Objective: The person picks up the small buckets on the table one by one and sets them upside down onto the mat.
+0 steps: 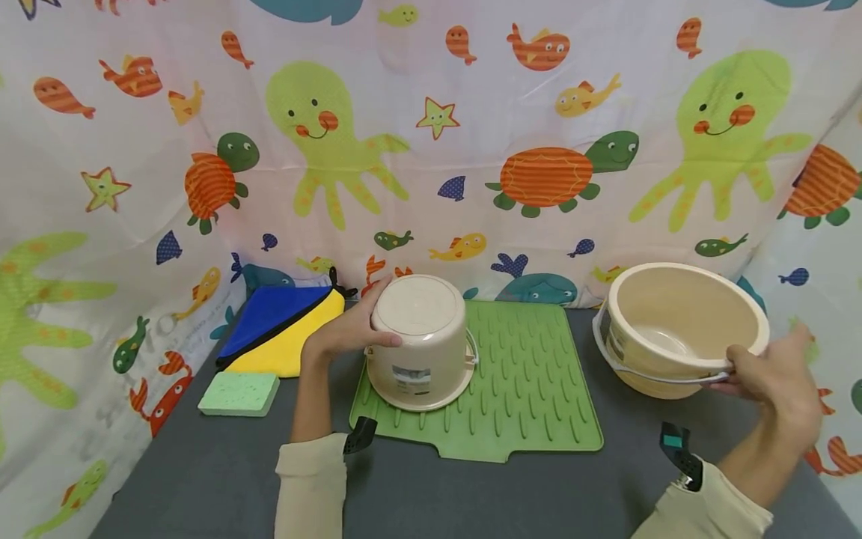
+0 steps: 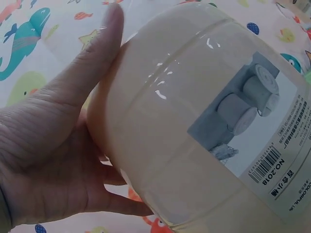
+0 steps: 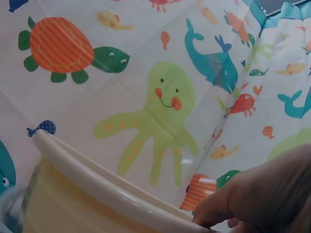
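Observation:
A small cream bucket (image 1: 431, 352) is upside down over the left part of a green ribbed mat (image 1: 532, 374), its wire handle at the right. My left hand (image 1: 350, 329) grips its side near the raised base, the thumb lying along the wall. In the left wrist view a printed label with a barcode shows on the bucket's wall. At the right, a wider cream bucket (image 1: 694, 307) is upright and tilted slightly, its handle hanging at the front. My right hand (image 1: 774, 378) pinches its right front rim, with the thumb over the edge and the other fingers mostly hidden beneath.
A pale green sponge (image 1: 239, 394) lies on the dark grey table (image 1: 471, 501) at the left. Behind it is a folded blue and yellow cloth (image 1: 283, 329) with a black edge. A curtain (image 1: 417, 172) printed with sea animals hangs behind and along both sides.

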`<state>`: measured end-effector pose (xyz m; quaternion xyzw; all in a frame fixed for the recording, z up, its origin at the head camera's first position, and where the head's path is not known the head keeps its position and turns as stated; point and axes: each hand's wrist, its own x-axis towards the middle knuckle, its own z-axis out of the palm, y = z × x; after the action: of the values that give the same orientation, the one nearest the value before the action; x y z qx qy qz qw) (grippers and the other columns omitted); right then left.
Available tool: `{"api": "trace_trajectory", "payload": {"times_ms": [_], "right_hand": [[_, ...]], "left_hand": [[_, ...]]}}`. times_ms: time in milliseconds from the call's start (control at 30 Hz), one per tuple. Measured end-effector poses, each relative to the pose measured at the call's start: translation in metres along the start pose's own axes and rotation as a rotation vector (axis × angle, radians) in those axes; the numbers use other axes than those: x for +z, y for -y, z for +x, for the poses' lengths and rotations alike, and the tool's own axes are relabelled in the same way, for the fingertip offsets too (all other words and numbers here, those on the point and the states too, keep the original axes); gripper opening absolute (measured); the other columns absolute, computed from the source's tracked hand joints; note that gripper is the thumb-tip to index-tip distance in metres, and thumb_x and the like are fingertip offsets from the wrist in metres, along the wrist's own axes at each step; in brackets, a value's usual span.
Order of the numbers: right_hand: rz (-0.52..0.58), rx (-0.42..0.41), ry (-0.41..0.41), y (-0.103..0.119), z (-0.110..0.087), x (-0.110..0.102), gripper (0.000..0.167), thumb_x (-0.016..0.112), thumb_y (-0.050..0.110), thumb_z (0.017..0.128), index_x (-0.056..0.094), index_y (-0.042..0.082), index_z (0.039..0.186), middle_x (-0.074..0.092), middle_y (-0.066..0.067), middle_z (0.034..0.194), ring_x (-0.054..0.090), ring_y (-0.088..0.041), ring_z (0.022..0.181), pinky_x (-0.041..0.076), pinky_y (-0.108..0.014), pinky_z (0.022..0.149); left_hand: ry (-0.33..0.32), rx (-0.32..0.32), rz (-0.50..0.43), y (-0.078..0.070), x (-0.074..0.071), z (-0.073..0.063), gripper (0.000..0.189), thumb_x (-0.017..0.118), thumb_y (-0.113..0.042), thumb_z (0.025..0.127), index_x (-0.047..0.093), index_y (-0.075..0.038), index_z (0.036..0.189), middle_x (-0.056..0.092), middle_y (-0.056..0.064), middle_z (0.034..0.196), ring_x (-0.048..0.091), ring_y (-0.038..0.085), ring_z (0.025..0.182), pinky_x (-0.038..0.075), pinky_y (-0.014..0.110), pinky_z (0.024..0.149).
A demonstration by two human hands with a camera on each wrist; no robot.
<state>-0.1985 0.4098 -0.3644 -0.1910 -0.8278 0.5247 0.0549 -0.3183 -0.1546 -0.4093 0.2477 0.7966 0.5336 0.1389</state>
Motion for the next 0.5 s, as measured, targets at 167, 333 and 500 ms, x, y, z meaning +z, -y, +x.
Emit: {"api": "trace_trajectory", "payload": {"times_ms": [167,333,500], "right_hand": [[-0.162,-0.074,-0.007,0.011,-0.007,0.004,0.092,0.037,0.006,0.100,-0.039,-0.005,0.150,0.038,-0.055,0.114,0.068,-0.013,0.047,0.061,-0.037,0.050],[-0.204,-0.159,0.042,0.022,-0.009,0.012,0.091,0.038,0.010,0.106,-0.039,0.000,0.153,0.068,-0.018,0.078,0.069,-0.011,0.050,0.061,-0.036,0.051],[-0.151,-0.264,0.133,0.035,-0.013,0.018,0.093,0.042,0.016,0.110,-0.037,0.009,0.158,0.069,0.011,0.070,0.071,-0.007,0.056,0.061,-0.033,0.053]], "left_hand": [[-0.010,0.023,0.039,-0.001,-0.003,-0.002,0.144,0.076,-0.085,0.065,0.003,-0.018,0.170,-0.003,0.008,0.178,0.003,0.037,0.165,0.011,0.069,0.129],[-0.133,0.061,0.099,-0.020,-0.001,-0.005,0.135,0.060,-0.094,0.067,0.008,-0.024,0.170,-0.002,0.008,0.178,0.000,0.038,0.165,0.009,0.074,0.127],[-0.335,0.174,0.118,-0.055,0.013,-0.005,0.098,0.063,-0.073,0.089,0.023,-0.029,0.167,0.009,0.006,0.176,0.013,0.033,0.164,0.018,0.071,0.127]]}}
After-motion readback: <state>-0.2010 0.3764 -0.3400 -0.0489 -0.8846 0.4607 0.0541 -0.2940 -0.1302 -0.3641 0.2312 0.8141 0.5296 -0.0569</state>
